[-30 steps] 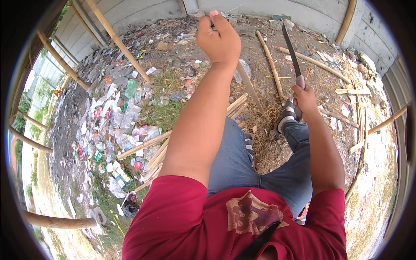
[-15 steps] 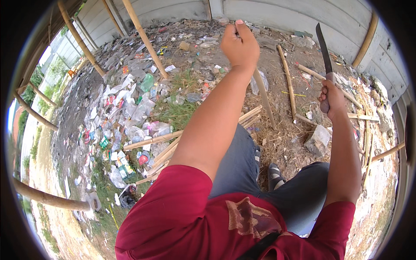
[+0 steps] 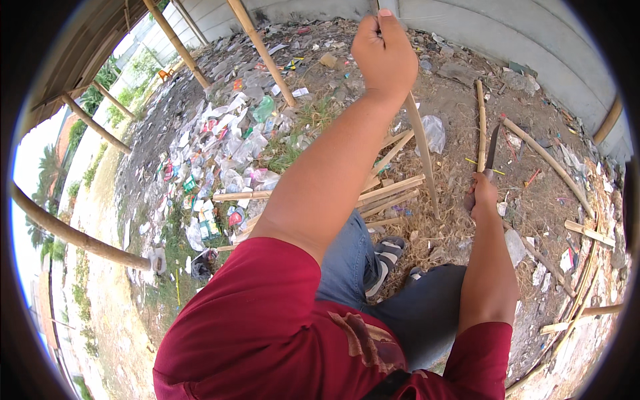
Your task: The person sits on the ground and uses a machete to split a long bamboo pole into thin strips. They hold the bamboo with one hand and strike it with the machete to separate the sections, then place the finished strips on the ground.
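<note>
My left hand (image 3: 385, 57) is raised at the upper middle, its fingers closed round the upper end of a bamboo slat (image 3: 421, 143). The slat slants down below the wrist, its lower end near the ground in front of my feet; its top is hidden by the hand. To the right and lower, my right hand (image 3: 483, 195) is wrapped round the handle of a machete (image 3: 493, 148). The dark blade points up and away from me, apart from the slat.
Split bamboo pieces (image 3: 393, 193) lie in a pile by my sandalled foot (image 3: 385, 257). Scattered plastic litter (image 3: 227, 147) covers the ground to the left. Bamboo poles (image 3: 548, 163) lie at the right. Upright bamboo posts (image 3: 263, 53) and a grey panel wall (image 3: 500, 40) stand beyond.
My right hand has come down and inward with the machete, nearer the bamboo slat. My left hand still grips the slat. The view has shifted, moving the surroundings rightward.
</note>
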`<state>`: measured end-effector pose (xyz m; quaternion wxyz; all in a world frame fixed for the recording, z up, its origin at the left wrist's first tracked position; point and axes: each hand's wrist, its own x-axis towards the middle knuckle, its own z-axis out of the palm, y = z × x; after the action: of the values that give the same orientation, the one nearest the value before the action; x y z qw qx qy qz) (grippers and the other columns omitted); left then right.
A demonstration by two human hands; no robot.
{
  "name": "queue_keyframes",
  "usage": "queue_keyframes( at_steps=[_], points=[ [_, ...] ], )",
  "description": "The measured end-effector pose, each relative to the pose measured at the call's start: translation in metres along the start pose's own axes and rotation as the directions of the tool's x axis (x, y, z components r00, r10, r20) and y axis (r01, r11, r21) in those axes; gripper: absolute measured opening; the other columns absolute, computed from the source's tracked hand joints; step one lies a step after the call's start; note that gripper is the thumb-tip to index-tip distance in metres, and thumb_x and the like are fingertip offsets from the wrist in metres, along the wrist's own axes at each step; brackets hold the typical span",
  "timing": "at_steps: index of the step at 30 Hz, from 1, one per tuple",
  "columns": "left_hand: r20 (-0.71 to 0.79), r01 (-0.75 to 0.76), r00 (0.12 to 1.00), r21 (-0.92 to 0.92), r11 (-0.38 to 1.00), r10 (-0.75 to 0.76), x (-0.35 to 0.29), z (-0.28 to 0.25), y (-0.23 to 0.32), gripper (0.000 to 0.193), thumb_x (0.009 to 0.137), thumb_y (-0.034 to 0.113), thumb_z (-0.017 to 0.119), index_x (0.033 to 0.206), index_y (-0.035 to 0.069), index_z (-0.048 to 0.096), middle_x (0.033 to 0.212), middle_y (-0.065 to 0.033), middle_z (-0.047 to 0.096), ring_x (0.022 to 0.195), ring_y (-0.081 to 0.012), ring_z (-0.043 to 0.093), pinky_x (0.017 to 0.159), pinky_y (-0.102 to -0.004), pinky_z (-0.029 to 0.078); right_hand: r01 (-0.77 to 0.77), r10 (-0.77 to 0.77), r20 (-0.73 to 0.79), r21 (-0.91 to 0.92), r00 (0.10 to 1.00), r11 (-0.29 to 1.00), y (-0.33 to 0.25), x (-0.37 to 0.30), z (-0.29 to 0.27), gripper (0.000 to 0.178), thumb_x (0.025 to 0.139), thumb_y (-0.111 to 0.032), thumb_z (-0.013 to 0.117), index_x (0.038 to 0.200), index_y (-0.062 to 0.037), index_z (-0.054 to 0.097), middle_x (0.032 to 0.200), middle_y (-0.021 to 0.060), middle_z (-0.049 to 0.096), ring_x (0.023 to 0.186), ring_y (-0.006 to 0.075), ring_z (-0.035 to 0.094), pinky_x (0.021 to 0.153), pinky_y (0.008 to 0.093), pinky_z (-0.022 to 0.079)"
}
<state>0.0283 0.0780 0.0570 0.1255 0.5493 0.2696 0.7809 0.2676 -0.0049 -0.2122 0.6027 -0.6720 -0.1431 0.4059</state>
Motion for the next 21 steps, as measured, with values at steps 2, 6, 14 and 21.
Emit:
queue_keyframes(
  at_steps=[2,6,14,21],
  points=[
    [-0.105,-0.057,0.991,0.194,0.979,0.079,-0.003,0.009,0.003,0.038,0.101,0.027,0.053,0.079,-0.003,0.061,0.065,-0.0194,0.060,0.059,-0.0296,0.056,0.059,-0.0444,0.042,-0.044,0.045,0.029,-0.032,0.999,0.999,0.007,0.003,0.000,0.021,0.083,-0.022,0.067,0.077,-0.0033,0.058,0.066,0.0073,0.057,0.053,0.0167,0.053,0.050,0.0335,0.042],
    [-0.052,-0.024,0.998,0.093,0.995,0.029,-0.012,0.007,0.015,0.038,0.100,0.025,0.053,0.074,-0.003,0.055,0.061,-0.0176,0.053,0.056,-0.0282,0.046,0.058,-0.0430,0.040,-0.100,0.101,0.010,-0.067,0.995,0.993,0.015,0.001,0.013,0.019,0.085,-0.021,0.066,0.077,-0.0054,0.059,0.063,0.0053,0.053,0.054,0.0166,0.053,0.053,0.0324,0.042],
    [-0.008,-0.157,0.987,0.086,0.984,0.159,-0.023,0.019,0.038,0.040,0.100,0.025,0.052,0.072,-0.004,0.051,0.060,-0.0142,0.048,0.058,-0.0212,0.045,0.058,-0.0415,0.038,0.118,-0.045,0.157,-0.494,0.987,0.861,-0.007,-0.033,-0.018,0.029,0.081,-0.024,0.069,0.092,0.0022,0.064,0.068,0.0085,0.060,0.052,0.0175,0.056,0.050,0.0354,0.045],
    [-0.054,-0.055,0.997,0.127,0.990,0.062,0.002,-0.009,0.003,0.040,0.100,0.029,0.049,0.082,-0.006,0.058,0.070,-0.0129,0.055,0.063,-0.0235,0.046,0.063,-0.0429,0.039,0.151,-0.106,0.108,-0.681,0.988,0.717,-0.023,-0.062,-0.081,0.045,0.080,-0.031,0.068,0.104,0.0065,0.065,0.078,0.0150,0.069,0.065,0.0236,0.067,0.063,0.0388,0.052]
  ],
)
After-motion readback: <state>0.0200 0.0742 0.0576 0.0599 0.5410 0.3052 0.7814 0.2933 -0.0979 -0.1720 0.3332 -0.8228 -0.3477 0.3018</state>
